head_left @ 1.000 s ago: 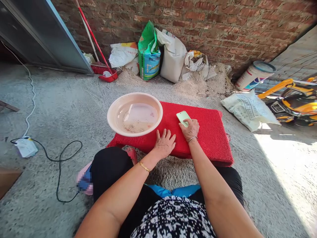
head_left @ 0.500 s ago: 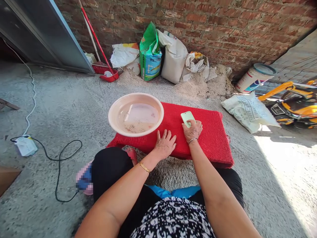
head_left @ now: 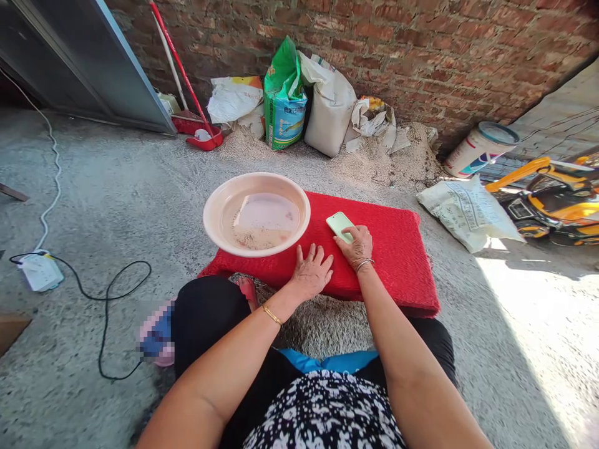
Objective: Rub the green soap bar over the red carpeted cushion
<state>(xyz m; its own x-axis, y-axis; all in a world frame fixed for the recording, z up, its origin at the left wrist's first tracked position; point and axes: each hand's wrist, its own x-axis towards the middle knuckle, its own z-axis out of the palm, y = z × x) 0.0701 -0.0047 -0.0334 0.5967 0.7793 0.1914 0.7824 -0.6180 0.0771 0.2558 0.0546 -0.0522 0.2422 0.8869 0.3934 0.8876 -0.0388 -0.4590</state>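
A pale green smartphone [head_left: 337, 222] lies on a red fleecy cloth [head_left: 393, 255] that covers a low bench. My right hand [head_left: 356, 245], with a bracelet at the wrist, grips the phone's near end between thumb and fingers. The phone's far part sticks out beyond the fingertips, tilted to the left. My left hand [head_left: 311, 271] rests flat on the cloth near its front edge, fingers spread, holding nothing. Just beyond it, a wide pale pink basin [head_left: 213, 234] stands on the bench's left end. Water fills part of it, with dark grit at the bottom.
Feed sacks [head_left: 330, 109] and spilled grain [head_left: 374, 162] line the brick wall. A red dustpan [head_left: 206, 140] stands left of them. On the left floor lies a power strip [head_left: 42, 272] with a black cable. To the right are a flat sack [head_left: 468, 212], a bucket [head_left: 482, 149] and a yellow toy excavator [head_left: 556, 202].
My right hand has shifted slightly left along the cloth with the phone, which is now turned more to the left. My left hand stays in place.
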